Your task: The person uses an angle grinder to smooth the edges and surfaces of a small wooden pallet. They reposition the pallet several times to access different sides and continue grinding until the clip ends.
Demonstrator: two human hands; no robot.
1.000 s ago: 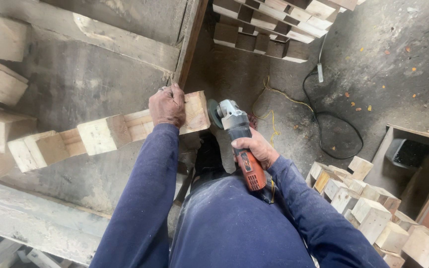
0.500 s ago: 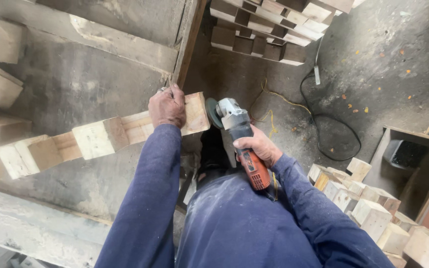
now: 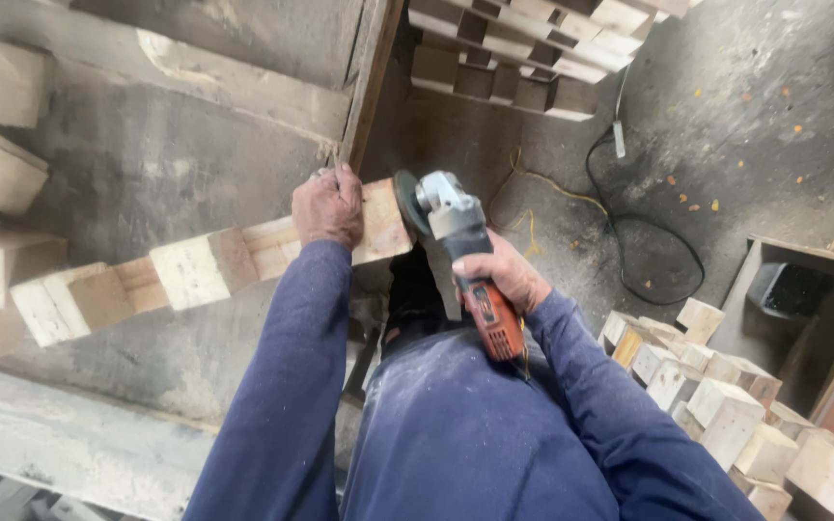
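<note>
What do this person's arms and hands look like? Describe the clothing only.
Both arms wear long dark-blue sleeves, dusted pale with sawdust and gathered at the wrists. The left hand and the right hand are bare: no gloves, and no watch or rings can be made out. The trousers match in dusty blue.

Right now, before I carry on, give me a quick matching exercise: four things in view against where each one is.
Things:
1. left hand
2. right hand
3. black cable
4. loose wood blocks

Places:
A. heaped at lower right on the floor
B. wrapped around the orange angle grinder
C. looped across the grey floor
D. pressing on the end of the wooden piece on the bench

Pairs: 1-D, 2-B, 3-C, 4-A
</note>
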